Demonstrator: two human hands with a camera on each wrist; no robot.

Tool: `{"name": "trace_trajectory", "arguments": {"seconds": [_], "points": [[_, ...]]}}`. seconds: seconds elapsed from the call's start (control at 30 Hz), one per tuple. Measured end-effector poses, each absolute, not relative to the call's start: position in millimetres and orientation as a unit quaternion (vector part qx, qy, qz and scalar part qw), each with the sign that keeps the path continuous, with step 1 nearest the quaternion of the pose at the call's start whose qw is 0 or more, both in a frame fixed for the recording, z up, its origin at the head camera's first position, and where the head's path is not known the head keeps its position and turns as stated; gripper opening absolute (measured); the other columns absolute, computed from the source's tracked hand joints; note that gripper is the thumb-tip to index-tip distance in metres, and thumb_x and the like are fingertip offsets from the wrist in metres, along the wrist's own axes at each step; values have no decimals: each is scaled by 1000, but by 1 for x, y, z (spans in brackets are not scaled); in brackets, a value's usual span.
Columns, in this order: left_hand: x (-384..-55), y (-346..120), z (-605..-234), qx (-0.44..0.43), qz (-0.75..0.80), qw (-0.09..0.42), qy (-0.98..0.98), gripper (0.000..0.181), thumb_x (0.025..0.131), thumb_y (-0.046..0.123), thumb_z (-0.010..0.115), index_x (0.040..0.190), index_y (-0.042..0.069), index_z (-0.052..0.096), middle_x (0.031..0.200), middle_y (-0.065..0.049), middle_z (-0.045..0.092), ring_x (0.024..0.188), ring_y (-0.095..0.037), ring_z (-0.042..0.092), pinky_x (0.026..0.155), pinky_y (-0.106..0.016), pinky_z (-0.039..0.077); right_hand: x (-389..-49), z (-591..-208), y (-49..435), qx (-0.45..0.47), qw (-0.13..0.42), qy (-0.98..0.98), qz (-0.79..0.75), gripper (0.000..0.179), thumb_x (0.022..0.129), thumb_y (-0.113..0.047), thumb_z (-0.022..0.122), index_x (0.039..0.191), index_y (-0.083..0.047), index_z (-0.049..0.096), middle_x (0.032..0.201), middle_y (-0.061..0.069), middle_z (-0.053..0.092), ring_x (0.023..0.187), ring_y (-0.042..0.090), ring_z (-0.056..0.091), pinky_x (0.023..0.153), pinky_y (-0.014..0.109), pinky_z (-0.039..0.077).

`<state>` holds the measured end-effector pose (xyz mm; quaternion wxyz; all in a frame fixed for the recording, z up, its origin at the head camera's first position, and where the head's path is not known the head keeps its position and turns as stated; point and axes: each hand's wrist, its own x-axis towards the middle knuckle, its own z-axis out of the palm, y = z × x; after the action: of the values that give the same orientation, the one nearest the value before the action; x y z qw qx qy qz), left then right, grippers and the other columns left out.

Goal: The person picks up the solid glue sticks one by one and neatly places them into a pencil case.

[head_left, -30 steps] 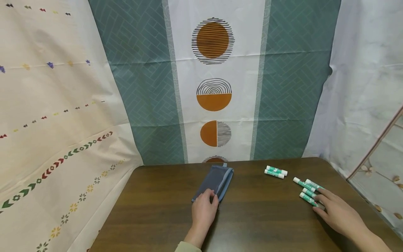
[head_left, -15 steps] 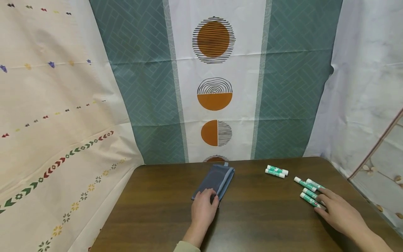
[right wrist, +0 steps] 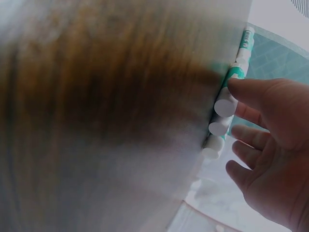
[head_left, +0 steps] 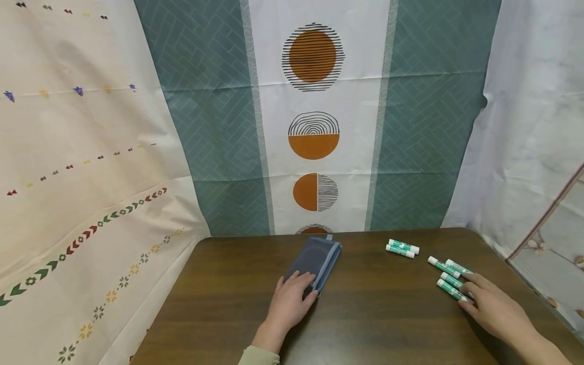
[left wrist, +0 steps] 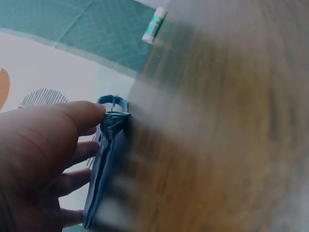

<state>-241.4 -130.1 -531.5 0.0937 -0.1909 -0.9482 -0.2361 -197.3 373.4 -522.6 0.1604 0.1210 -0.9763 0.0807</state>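
A dark blue-grey zip pouch (head_left: 314,257) lies flat on the table, its lighter zip edge to the right. My left hand (head_left: 288,301) rests at its near end, fingers spread over the fabric and thumb by the zip corner. In the left wrist view, the thumb is against the end of the pouch (left wrist: 110,128). To the right, my right hand (head_left: 495,306) touches a cluster of several green-and-white glue sticks (head_left: 450,290), its fingers relaxed. The right wrist view has the thumb against one glue stick (right wrist: 225,107), the other fingers loosely bent above the cluster.
Two more glue sticks (head_left: 401,248) lie side by side near the back of the brown wooden table (head_left: 365,314). A patterned cloth (head_left: 315,152) hangs behind the table's back edge. Pale cloths hang along both sides.
My left hand has shifted slightly left and its fingers have spread more over the pouch's near end. The right hand stays by the glue sticks. The head view has turned slightly left.
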Motion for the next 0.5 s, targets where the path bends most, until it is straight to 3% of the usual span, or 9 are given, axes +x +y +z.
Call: {"name": "trace_trajectory", "arguments": {"seconds": [0.5], "points": [[-243, -118, -536, -142, -207, 141, -958, 36, 99, 37, 84, 126, 15, 82, 134, -7, 78, 132, -32, 70, 111, -75, 48, -201, -520, 368, 119, 141, -980, 78, 24, 91, -20, 89, 102, -5, 74, 132, 33, 65, 121, 57, 64, 93, 69, 58]]}}
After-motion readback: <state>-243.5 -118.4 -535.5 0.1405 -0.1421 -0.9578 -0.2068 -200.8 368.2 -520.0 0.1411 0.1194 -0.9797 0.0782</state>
